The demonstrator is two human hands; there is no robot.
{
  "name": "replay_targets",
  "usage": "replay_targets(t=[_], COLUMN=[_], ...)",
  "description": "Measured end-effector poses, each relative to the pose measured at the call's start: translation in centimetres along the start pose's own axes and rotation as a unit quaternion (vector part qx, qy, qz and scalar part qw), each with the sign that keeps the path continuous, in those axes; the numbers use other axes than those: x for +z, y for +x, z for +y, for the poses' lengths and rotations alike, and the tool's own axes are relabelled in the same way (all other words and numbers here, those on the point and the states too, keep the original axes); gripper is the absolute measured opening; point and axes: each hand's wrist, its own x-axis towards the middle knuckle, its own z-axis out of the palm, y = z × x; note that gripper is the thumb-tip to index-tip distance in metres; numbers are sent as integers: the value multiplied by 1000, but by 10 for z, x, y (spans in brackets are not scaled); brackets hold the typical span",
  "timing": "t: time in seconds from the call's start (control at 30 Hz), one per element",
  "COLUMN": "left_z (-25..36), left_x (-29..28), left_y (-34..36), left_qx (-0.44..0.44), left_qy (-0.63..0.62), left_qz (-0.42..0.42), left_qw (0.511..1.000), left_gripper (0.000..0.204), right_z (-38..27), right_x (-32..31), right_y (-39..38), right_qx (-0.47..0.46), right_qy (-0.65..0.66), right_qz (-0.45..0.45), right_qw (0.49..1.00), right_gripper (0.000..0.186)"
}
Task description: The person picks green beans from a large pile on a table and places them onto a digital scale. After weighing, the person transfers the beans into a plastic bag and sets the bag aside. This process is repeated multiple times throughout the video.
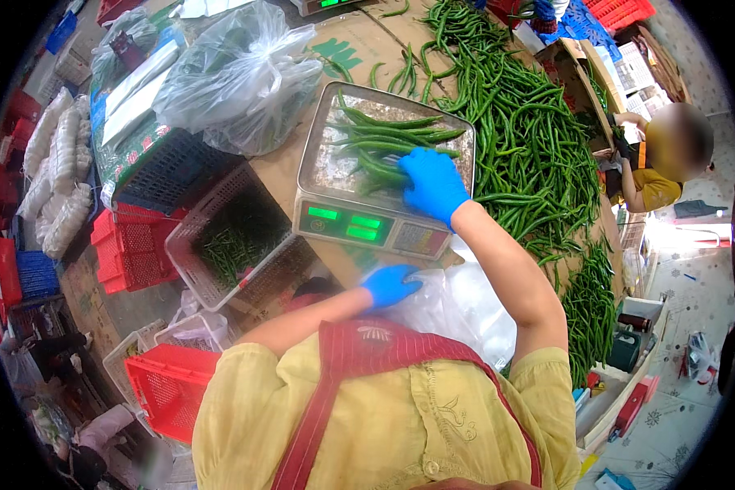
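My right hand [433,186], in a blue glove, reaches over the metal pan [314,175] of a digital scale. Its fingers are closed around some long green chili peppers [376,167], which look smeared by motion. More chili peppers [396,131] lie side by side on the pan behind them. The scale's front panel [347,224] has lit green displays. Close to my body, my left hand [390,286], gloved in blue too, grips the edge of a clear plastic bag [457,302]; its fingertips are partly hidden.
A large heap of green chili peppers [523,139] covers the table's right side. To the left are a stuffed clear bag [241,77], a crate [188,265] with some peppers inside and red baskets [171,388]. Another person [653,175] is at the right beside a cardboard box [576,77].
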Motion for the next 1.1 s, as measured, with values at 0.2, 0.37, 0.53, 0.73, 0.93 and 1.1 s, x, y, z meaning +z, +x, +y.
replay_targets(t=[0.2,0.37,0.53,0.73,0.93,1.1], left_z=[-18,-2,2,0,13,54], left_x=[6,-3,-7,-6,-18,-80], left_y=[10,9,9,14,5,-16], left_qx=[22,-9,-6,-5,27,203], left_qy=[-8,-17,-25,-22,67,157], left_qz=[22,-3,-2,-8,-44,217], left_qw=[999,1000,1000,1000,996,942], left_gripper=[56,56,57,58,57,51], right_z=[29,38,33,19,51,52], right_x=[-12,-25,-31,-13,0,-1], right_y=[25,51,50,32,55,42], right_qx=[-56,-55,-71,-181,-96,31], right_qy=[125,203,199,164,33,97], right_qz=[-60,-154,-74,134,221,54], right_qw=[989,965,975,960,970,993], right_gripper=[48,71,59,43,56,53])
